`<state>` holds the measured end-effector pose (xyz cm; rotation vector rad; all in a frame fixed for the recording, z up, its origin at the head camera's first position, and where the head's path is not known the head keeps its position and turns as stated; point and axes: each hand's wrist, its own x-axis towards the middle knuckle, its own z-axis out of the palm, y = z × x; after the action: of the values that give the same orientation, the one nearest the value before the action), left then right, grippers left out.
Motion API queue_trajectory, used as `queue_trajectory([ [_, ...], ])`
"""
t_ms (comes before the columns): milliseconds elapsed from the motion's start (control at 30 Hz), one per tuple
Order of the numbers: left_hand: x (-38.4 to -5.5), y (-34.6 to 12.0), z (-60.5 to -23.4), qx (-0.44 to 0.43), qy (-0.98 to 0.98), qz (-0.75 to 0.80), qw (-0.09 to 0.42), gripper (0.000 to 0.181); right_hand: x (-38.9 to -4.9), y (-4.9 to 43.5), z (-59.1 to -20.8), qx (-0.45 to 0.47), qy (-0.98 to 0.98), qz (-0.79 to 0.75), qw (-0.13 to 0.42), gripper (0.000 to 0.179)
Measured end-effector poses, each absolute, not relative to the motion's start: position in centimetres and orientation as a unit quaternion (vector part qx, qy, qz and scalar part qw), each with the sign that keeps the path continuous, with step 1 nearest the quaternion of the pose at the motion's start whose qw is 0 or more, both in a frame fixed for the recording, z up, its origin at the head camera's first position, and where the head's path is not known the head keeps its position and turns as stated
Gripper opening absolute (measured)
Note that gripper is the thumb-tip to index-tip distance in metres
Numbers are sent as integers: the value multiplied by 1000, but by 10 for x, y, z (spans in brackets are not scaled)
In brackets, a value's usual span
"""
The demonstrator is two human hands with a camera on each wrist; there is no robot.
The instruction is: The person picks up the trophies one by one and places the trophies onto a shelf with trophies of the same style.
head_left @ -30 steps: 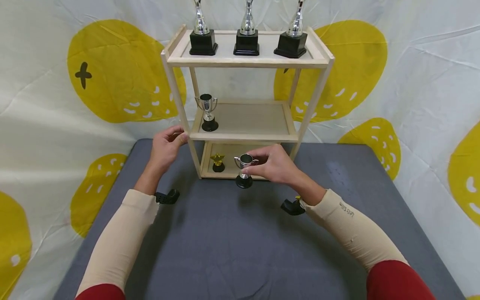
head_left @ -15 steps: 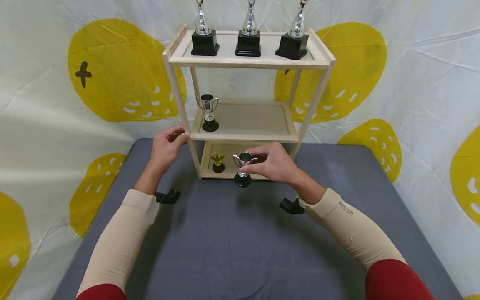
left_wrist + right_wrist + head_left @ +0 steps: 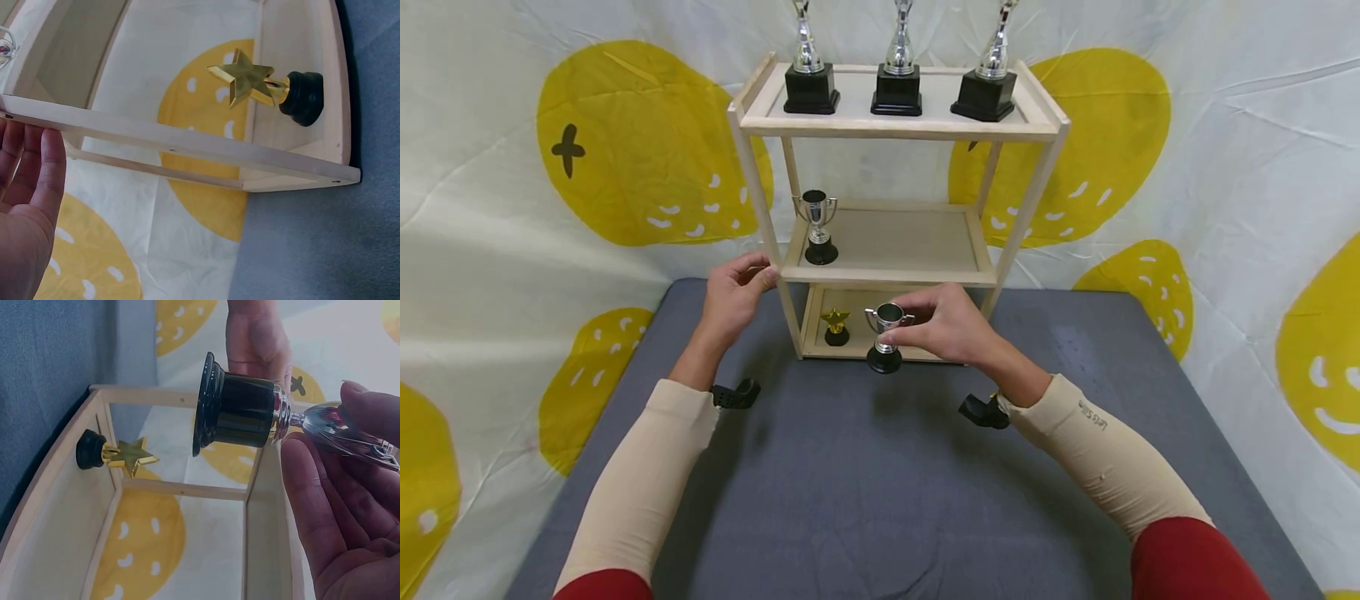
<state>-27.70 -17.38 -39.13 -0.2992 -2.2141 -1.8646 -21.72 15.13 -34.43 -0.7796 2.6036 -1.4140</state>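
In the head view my right hand [image 3: 951,325] pinches a small silver trophy cup [image 3: 890,314] with two handles and a round black base. It is upright, in front of the bottom shelf. The right wrist view shows thumb and fingers on the cup's silver body, its black base [image 3: 240,409] free. My left hand [image 3: 730,300] touches the left front post of the wooden shelf rack [image 3: 887,275], fingertips against its outer side [image 3: 37,162]. A gold star trophy [image 3: 836,326] stands on the bottom shelf at left. A similar silver cup [image 3: 817,225] stands on the middle shelf's left end.
Three taller trophies [image 3: 897,90] with square black bases stand on the top shelf, their tops cut off by the frame. The rack stands on a grey cloth surface [image 3: 880,500], before a pale backdrop [image 3: 1247,167] with yellow printed shapes.
My right hand has shifted very slightly left and up with the trophy cup. The left hand stays at the post.
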Motion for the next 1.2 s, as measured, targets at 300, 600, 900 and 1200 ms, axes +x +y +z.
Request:
queue_trajectory([
  [300,-275,-173,-390,-104,-755,-636,118,32,-218,151,-342,-259,846,-464,34,21],
  [600,-275,-175,-391,-102,-761,-631,111,33,-218,151,-342,-261,840,-474,41,24],
  [900,-276,-175,-391,-110,-759,-632,116,33,-219,151,-337,-257,833,-488,40,25],
  [1200,-275,-175,-391,-113,-757,-633,116,32,-220,152,-332,-265,835,-481,30,22],
])
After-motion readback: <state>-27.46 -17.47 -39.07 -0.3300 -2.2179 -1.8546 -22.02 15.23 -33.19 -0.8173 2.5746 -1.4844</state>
